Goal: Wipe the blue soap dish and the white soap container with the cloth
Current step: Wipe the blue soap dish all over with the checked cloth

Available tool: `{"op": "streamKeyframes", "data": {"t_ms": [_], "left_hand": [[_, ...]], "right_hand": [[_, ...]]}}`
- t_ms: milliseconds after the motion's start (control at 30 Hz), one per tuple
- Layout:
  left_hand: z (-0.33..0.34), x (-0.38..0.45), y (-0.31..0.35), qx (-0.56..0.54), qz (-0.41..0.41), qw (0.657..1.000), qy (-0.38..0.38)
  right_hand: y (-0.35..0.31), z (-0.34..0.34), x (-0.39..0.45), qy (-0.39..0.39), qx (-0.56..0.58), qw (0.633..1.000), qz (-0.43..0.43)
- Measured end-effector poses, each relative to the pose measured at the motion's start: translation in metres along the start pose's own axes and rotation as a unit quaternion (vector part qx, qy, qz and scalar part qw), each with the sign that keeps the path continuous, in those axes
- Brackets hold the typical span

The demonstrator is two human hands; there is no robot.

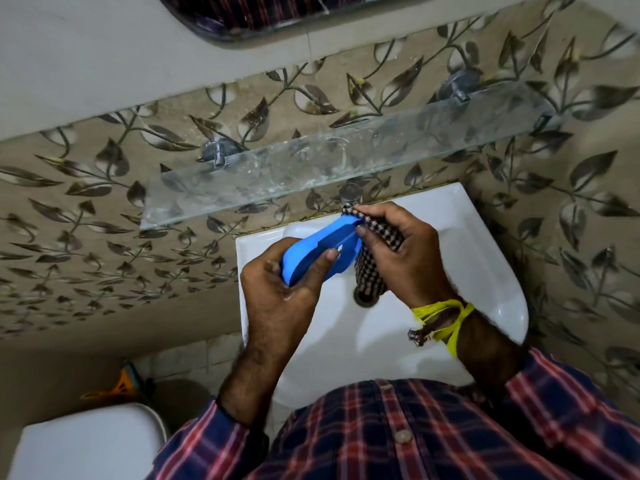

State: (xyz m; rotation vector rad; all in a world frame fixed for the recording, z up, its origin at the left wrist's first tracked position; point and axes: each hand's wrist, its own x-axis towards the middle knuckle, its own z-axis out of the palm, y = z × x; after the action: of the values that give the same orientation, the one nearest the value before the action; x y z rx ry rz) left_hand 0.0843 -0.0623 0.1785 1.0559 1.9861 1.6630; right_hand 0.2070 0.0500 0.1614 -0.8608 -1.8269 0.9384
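The blue soap dish (320, 252) is up in the air over the white basin (485, 271), tilted on its side so that one long edge faces the person. The left hand (287, 289) grips its near end, thumb laid along the blue rim and the other fingers curled underneath. At the far end the right hand (398, 251) pinches a checked cloth (372, 271) against the dish, thumb and fingertips closed over the fabric right where it meets the blue plastic; the loose tail of the cloth hangs down towards the drain (363, 299). A yellow thread (446, 317) is tied round the right wrist (with a darker band knotted in beside it). Just behind the hands a metal tap (350, 195) stands at the back of the basin, and above it a glass shelf (311, 168) runs along the leaf-patterned tiles (104, 202), held by two metal brackets. The person's plaid shirt (415, 438) fills the lower edge, and a white toilet cistern (86, 445) sits to the left, below the basin. Part of a mirror (277, 15) shows at the very top.
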Motion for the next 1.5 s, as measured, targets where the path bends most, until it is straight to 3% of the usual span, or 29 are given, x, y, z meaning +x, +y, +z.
{"op": "streamKeyframes", "data": {"t_ms": [67, 133, 267, 367, 433, 533, 633, 767, 933, 1100, 1233, 1367, 1500], "left_hand": [[0.002, 0.001, -0.002, -0.056, -0.030, 0.998, 0.001], [0.000, 0.003, -0.008, -0.076, -0.073, 0.994, -0.031], [0.002, 0.010, -0.010, 0.113, -0.081, 0.978, -0.156], [0.015, 0.015, -0.001, 0.172, -0.042, 0.977, -0.115], [0.021, 0.015, -0.001, 0.153, -0.013, 0.986, -0.071], [0.022, 0.010, -0.008, 0.086, 0.002, 0.996, -0.023], [0.027, 0.012, -0.011, -0.048, -0.010, 0.999, 0.015], [0.039, 0.013, -0.018, -0.134, 0.006, 0.990, 0.052], [0.050, 0.007, -0.028, -0.195, 0.002, 0.974, 0.112], [0.047, 0.017, -0.026, -0.187, 0.026, 0.972, 0.139], [0.043, 0.016, -0.030, -0.208, -0.013, 0.966, 0.155], [0.036, 0.024, -0.025, -0.309, -0.125, 0.929, 0.162], [0.029, 0.018, -0.011, -0.466, -0.260, 0.844, 0.054]], "right_hand": [[-0.002, 0.001, 0.005, 0.007, 0.033, 0.999, 0.032], [-0.002, -0.002, 0.007, 0.003, -0.017, 1.000, -0.004], [-0.010, -0.009, 0.014, -0.031, -0.190, 0.964, -0.184], [-0.018, -0.005, 0.020, -0.037, -0.195, 0.954, -0.226], [-0.018, -0.003, 0.019, -0.014, -0.151, 0.970, -0.188], [-0.013, -0.002, 0.015, 0.005, -0.029, 0.999, -0.030], [-0.004, 0.005, 0.008, -0.006, 0.059, 0.991, 0.116], [-0.001, 0.015, 0.000, -0.010, 0.135, 0.973, 0.186], [0.006, 0.017, 0.004, -0.033, 0.126, 0.963, 0.237], [0.012, 0.025, -0.011, -0.077, 0.186, 0.915, 0.350], [0.014, 0.016, -0.011, -0.137, 0.262, 0.865, 0.406], [0.017, 0.006, -0.001, -0.078, 0.295, 0.853, 0.422], [0.020, -0.004, 0.003, -0.042, 0.330, 0.830, 0.447]]}}
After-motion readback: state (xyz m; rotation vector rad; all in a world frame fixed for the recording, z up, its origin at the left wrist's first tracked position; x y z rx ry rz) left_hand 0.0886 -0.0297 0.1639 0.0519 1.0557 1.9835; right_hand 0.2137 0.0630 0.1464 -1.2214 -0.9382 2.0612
